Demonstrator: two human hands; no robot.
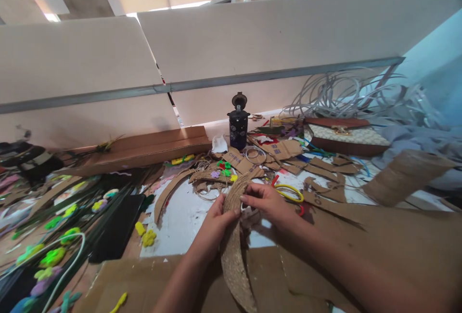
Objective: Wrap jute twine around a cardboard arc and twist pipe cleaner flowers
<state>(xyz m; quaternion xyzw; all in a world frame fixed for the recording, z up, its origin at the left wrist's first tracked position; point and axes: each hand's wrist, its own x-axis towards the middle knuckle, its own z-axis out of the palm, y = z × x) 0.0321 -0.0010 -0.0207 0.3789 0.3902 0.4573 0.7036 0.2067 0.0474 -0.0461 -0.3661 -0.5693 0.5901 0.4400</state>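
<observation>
A curved cardboard-coloured crescent, closely wrapped in brown twine (234, 260), stands between my hands, its lower end near the bottom of the picture. My left hand (218, 219) is closed round its left edge, thumb across the front. My right hand (265, 202) pinches at the right edge of the same crescent, thumb and fingertips together. Whether a loose end of twine lies in that pinch is too small to tell. Just behind the crescent lies another twine-wrapped piece (207, 176) with small green and purple flowers. Yellow-handled scissors (290, 192) lie right of my right hand.
A black bottle (238, 127) with its lid up stands behind. Cardboard scraps (325, 173), a handbag (346, 136) and a brown roll (407, 176) lie right. To the left are a black tablet-like slab (117, 228), fuzzy flowers (52, 257) and a long cardboard tray (144, 149).
</observation>
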